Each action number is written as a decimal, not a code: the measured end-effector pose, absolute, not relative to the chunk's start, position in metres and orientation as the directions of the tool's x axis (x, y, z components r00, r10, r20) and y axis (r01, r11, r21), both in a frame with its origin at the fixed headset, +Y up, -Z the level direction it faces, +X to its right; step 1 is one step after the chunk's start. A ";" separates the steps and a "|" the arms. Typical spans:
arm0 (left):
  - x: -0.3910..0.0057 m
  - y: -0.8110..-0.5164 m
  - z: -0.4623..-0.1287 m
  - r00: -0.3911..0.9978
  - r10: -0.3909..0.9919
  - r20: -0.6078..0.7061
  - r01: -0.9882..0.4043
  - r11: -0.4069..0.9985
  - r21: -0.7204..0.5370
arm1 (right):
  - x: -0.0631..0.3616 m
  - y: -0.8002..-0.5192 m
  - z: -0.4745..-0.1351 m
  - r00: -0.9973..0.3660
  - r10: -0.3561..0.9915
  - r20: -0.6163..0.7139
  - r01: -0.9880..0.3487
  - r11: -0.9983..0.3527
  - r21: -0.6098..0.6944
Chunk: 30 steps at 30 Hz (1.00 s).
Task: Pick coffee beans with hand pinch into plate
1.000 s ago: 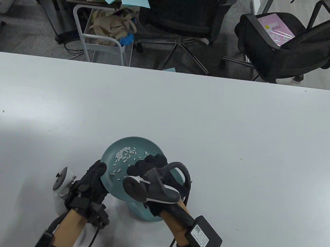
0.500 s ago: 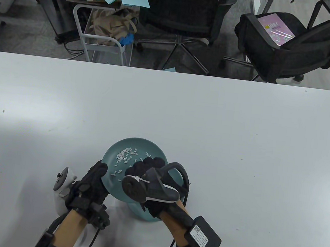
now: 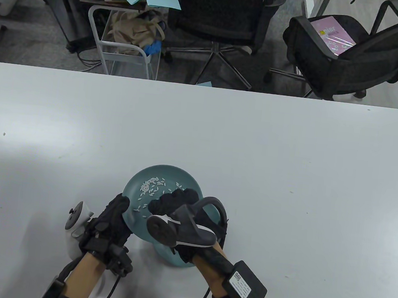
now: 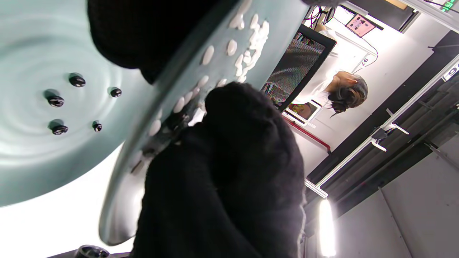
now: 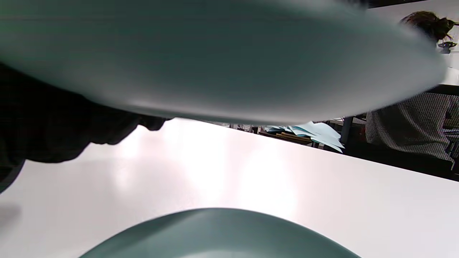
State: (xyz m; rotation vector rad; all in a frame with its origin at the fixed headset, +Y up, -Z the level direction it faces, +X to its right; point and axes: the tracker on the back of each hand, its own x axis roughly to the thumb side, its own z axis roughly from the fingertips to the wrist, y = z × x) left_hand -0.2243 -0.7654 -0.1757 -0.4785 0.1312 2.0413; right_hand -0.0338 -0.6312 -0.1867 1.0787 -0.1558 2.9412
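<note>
Near desk's front edge, L hand (image 3: 113, 218) grips left rim of tilted teal plate (image 3: 181, 179) w/ pale grains (image 3: 150, 186) on its far side, R hand (image 3: 178, 207) over plate, fingers (image 3: 165, 200) bunched together, pinch contents can't tell; second teal dish (image 4: 32, 71) underneath holds dark coffee beans (image 4: 77, 81).

The round teal plate (image 3: 181, 179) looks glazed, smooth and softly glossy. The white surface (image 3: 291, 148) is smooth with a dull sheen. Black gloves are matt knitted cloth on the left hand (image 3: 113, 218).
</note>
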 end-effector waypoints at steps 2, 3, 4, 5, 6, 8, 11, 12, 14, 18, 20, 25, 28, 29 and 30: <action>-0.224 -0.766 -0.176 -0.430 0.814 -0.391 -0.857 -0.504 -0.107 | -0.033 -0.630 -0.186 -0.764 -0.031 0.644 -0.047 -0.994 -0.103; -0.224 -0.765 -0.176 -0.432 0.813 -0.391 -0.856 -0.506 -0.107 | -0.033 -0.629 -0.186 -0.765 -0.032 0.644 -0.046 -0.994 -0.104; -0.224 -0.765 -0.176 -0.434 0.812 -0.390 -0.855 -0.508 -0.105 | -0.033 -0.629 -0.186 -0.764 -0.030 0.644 -0.054 -0.993 -0.109; -0.224 -0.765 -0.176 -0.435 0.812 -0.389 -0.855 -0.508 -0.104 | -0.033 -0.629 -0.186 -0.764 -0.028 0.645 -0.057 -0.992 -0.110; -0.225 -0.765 -0.176 -0.436 0.812 -0.389 -0.855 -0.508 -0.102 | -0.033 -0.629 -0.186 -0.764 -0.028 0.645 -0.058 -0.992 -0.112; -0.225 -0.765 -0.176 -0.436 0.811 -0.389 -0.856 -0.508 -0.099 | -0.032 -0.629 -0.187 -0.766 -0.029 0.642 -0.065 -0.990 -0.123; -0.225 -0.765 -0.176 -0.441 0.809 -0.388 -0.854 -0.511 -0.095 | -0.031 -0.628 -0.186 -0.768 -0.021 0.640 -0.078 -0.989 -0.127; -0.225 -0.765 -0.176 -0.441 0.808 -0.390 -0.854 -0.512 -0.095 | -0.030 -0.628 -0.186 -0.771 -0.019 0.636 -0.080 -0.989 -0.127; -0.225 -0.765 -0.176 -0.440 0.809 -0.390 -0.855 -0.510 -0.094 | -0.028 -0.627 -0.187 -0.775 -0.007 0.632 -0.098 -0.987 -0.130; -0.225 -0.764 -0.176 -0.443 0.807 -0.390 -0.853 -0.513 -0.093 | -0.025 -0.626 -0.187 -0.777 0.006 0.630 -0.108 -0.986 -0.124; -0.226 -0.764 -0.176 -0.444 0.808 -0.388 -0.853 -0.513 -0.092 | -0.025 -0.626 -0.187 -0.779 0.009 0.628 -0.106 -0.987 -0.118; -0.227 -0.764 -0.176 -0.450 0.806 -0.384 -0.852 -0.517 -0.087 | -0.023 -0.625 -0.186 -0.777 0.013 0.629 -0.122 -0.984 -0.131; -0.227 -0.764 -0.176 -0.458 0.801 -0.385 -0.848 -0.524 -0.083 | -0.021 -0.623 -0.185 -0.778 0.017 0.628 -0.131 -0.982 -0.136; -0.228 -0.764 -0.176 -0.458 0.802 -0.384 -0.848 -0.524 -0.082 | -0.020 -0.622 -0.185 -0.779 0.020 0.626 -0.136 -0.981 -0.138; -0.228 -0.763 -0.176 -0.458 0.803 -0.382 -0.849 -0.523 -0.082 | -0.018 -0.621 -0.185 -0.781 0.024 0.624 -0.139 -0.981 -0.137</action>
